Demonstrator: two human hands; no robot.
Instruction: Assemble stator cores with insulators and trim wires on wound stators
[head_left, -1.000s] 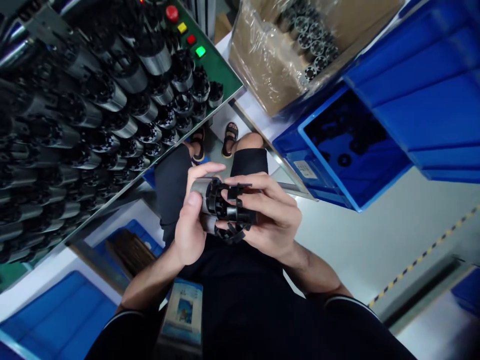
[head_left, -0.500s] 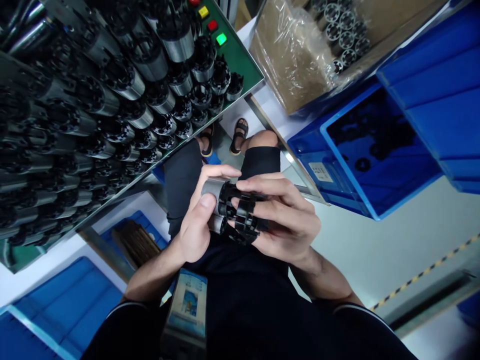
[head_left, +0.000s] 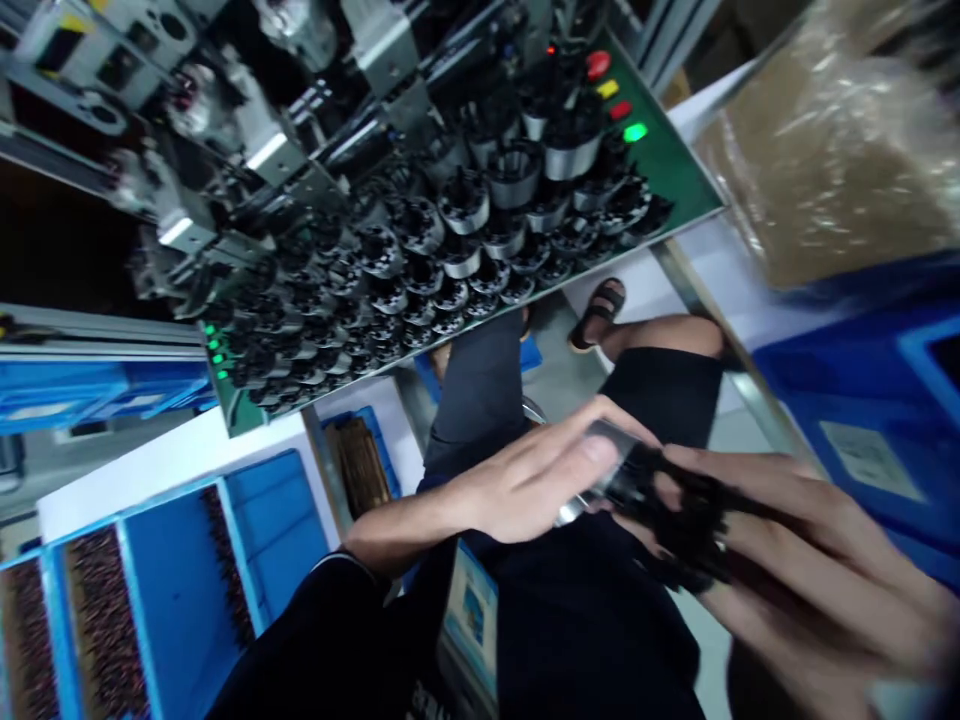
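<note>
Over the lap, my left hand (head_left: 536, 475) is wrapped round a silver metal cylinder (head_left: 611, 445), its thumb on top. A second shiny cylinder (head_left: 571, 510) shows under that palm. My right hand (head_left: 795, 540), blurred by motion, has its fingers round several black plastic parts (head_left: 690, 515). These black parts meet the open end of the silver cylinder, and the blur hides whether they are joined.
A green bench (head_left: 679, 185) ahead bears rows of silver cylinders with black inserts (head_left: 463, 200), with machinery behind. Blue bins (head_left: 176, 590) of small parts lie at lower left. At right are a plastic-wrapped carton (head_left: 832, 170) and a blue crate (head_left: 847, 400).
The view has swung left, showing more machinery and the left bins. Both hands appear further right in the picture, still on the cylinders and black parts.
</note>
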